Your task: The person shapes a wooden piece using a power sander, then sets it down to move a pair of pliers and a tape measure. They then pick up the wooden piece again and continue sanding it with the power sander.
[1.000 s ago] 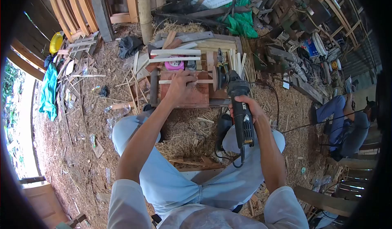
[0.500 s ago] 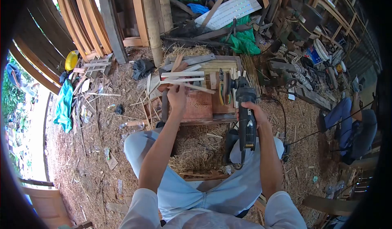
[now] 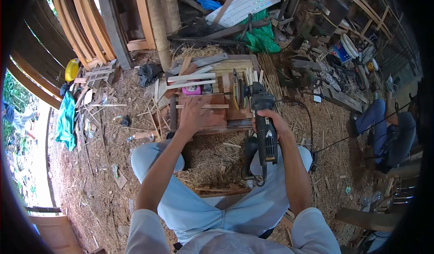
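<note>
1. From here I see the left hand [image 3: 193, 114] on a thin wood strip [image 3: 219, 106]. Its fingers reach over the strip, but I can't tell if they pinch it.
2. The strip lies flat on a red board [image 3: 210, 120], in front of the person. Its right end points toward the grinder [image 3: 266, 134], near it but apart.
3. The right hand [image 3: 275, 123] is wrapped tight around the black grinder and holds it up over the right leg. A cord [image 3: 263, 180] hangs from its bottom.
4. Just past the left hand are a pink tape [image 3: 191, 90] and two pale sticks [image 3: 191, 81].
5. Wood bits cover the floor [image 3: 113, 150].
6. Another person [image 3: 398, 138] is off to the right.
</note>
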The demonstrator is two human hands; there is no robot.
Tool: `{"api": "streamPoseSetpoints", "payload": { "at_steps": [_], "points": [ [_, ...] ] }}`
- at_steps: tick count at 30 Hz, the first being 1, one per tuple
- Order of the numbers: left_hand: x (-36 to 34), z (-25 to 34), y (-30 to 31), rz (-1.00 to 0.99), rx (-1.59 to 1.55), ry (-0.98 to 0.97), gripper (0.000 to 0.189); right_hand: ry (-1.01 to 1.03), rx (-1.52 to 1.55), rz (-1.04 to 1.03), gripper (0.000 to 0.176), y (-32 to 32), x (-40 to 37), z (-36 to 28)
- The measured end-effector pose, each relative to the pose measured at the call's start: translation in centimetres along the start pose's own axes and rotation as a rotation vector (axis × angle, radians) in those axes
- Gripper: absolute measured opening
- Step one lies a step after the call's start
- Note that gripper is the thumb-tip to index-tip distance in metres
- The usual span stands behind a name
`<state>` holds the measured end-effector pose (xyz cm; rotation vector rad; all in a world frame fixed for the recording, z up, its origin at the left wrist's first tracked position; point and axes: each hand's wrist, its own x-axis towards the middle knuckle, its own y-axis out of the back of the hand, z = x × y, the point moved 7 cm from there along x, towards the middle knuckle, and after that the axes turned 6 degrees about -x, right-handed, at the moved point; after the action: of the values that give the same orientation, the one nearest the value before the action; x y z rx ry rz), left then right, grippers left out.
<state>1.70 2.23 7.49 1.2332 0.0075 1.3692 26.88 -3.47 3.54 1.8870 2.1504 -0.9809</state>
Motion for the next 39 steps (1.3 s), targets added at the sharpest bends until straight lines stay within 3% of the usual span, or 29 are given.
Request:
{"api": "streamPoseSetpoints", "payload": {
  "at_steps": [1, 3, 6, 10, 18, 21, 39],
  "points": [
    [-0.2, -0.5, -0.4, 0.004, -0.005, 0.006, 0.022, -0.005, -0.006, 0.009, 0.032, -0.2, 0.0, -0.1],
    [-0.8, -1.4, -2.7, -0.191, -0.132, -0.013, 0.026, -0.017, -0.005, 0.030, 0.032, 0.1, 0.0, 0.3],
    [-0.5, -3.2, -3.6, -0.116, -0.279, 0.080, 0.024, -0.060, -0.012, 0.001, 0.032, 0.6, 0.5, 1.4],
    [-0.3, -4.2, -4.7, -0.105, -0.245, 0.122, 0.022, -0.095, -0.008, -0.001, 0.034, 0.3, 1.1, 1.9],
    [0.5, -3.9, -4.5, -0.125, -0.236, 0.065, 0.016, -0.159, -0.046, -0.023, 0.033, 0.3, 1.7, 2.7],
    [0.5, -3.9, -4.4, -0.174, -0.268, 0.145, 0.016, -0.183, -0.017, -0.032, 0.034, 0.2, 1.9, 2.9],
    [0.5, -4.0, -4.6, -0.119, -0.324, 0.071, 0.014, -0.146, -0.032, 0.023, 0.034, 0.1, 2.0, 2.4]
  ]
}}
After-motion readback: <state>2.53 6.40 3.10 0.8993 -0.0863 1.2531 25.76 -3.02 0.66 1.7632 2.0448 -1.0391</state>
